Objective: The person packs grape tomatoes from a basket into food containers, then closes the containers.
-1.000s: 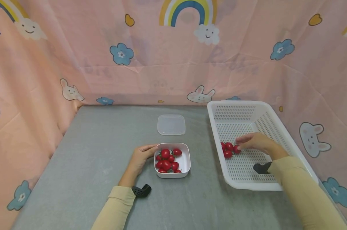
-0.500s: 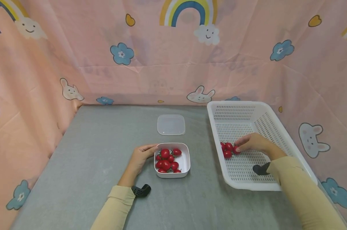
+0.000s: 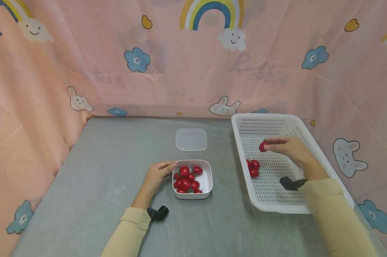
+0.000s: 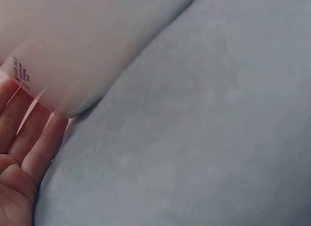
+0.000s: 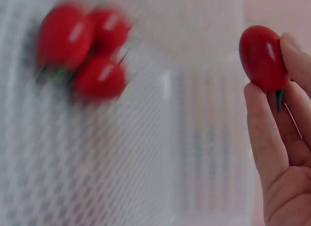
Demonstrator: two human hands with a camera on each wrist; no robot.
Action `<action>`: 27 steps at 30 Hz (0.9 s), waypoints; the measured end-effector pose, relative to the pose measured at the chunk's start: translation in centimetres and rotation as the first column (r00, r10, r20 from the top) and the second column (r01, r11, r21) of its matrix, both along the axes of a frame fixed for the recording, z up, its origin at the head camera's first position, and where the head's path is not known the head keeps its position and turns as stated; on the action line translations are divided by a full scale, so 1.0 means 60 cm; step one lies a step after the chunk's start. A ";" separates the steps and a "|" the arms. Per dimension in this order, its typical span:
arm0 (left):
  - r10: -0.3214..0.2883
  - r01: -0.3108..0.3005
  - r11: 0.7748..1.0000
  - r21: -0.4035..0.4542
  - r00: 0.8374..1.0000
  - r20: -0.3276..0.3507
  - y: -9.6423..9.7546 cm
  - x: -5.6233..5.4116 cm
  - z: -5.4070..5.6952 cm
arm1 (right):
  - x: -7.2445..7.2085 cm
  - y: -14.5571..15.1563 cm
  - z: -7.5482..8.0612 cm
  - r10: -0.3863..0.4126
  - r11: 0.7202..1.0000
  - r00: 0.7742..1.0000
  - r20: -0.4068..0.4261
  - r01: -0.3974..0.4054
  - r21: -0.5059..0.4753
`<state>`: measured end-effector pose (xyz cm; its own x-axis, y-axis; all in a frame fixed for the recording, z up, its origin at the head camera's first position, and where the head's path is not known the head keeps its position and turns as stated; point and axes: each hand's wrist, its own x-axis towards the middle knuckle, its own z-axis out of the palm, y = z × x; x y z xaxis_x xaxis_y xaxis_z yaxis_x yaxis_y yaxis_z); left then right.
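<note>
Between thumb and fingers my right hand pinches a red cherry tomato, held up over the basket. In the right wrist view this tomato has a green stem pointing down. Three other cherry tomatoes lie together at the left side of the white slotted basket. My left hand rests against the left side of a small white box, its fingers straight. Several cherry tomatoes fill the box's left part. The left wrist view shows these fingers along the box wall, which bears small printed marks.
A clear flat lid lies on the grey table behind the box. The basket stands at the table's right, near the pink patterned curtain that hangs behind and at both sides.
My right hand has taken one cherry tomato from the group in the basket and lifted it away toward the back. The left hand and the box have stayed in place.
</note>
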<state>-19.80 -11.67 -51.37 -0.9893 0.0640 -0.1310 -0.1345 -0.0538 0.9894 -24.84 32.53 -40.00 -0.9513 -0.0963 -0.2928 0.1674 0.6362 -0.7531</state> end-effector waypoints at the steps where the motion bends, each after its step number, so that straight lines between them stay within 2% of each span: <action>1: -0.001 0.001 1.000 0.001 1.000 0.004 0.000 0.000 0.000 | 0.001 -0.009 0.008 -0.009 1.000 1.000 -0.006 0.009 -0.017; 7: -0.004 0.004 1.000 -0.004 1.000 0.009 -0.002 -0.001 0.001 | 0.004 -0.063 0.035 -0.088 0.982 0.995 -0.048 0.078 -0.172; 13: 0.002 -0.002 1.000 -0.010 1.000 0.003 -0.002 0.000 -0.001 | 0.014 -0.119 0.054 -0.073 0.961 0.995 -0.066 0.053 -0.270; 18: -0.002 0.002 1.000 -0.006 1.000 -0.003 -0.001 0.000 0.000 | 0.023 -0.167 0.066 -0.123 0.922 0.991 -0.060 0.092 -0.375; 22: 0.001 -0.001 1.000 -0.011 1.000 -0.005 0.000 0.000 0.000 | 0.029 -0.202 0.070 -0.160 0.901 0.987 -0.029 0.134 -0.412; 27: 0.004 -0.004 1.000 -0.004 1.000 0.007 0.001 0.000 0.000 | 0.038 -0.236 0.070 -0.152 0.901 0.988 0.001 0.139 -0.411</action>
<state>-19.79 -11.60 -51.36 -0.9886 0.0592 -0.1383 -0.1413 -0.0506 0.9887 -22.57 18.35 -35.80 -0.9717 -0.0613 -0.2281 0.2073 0.2418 -0.9479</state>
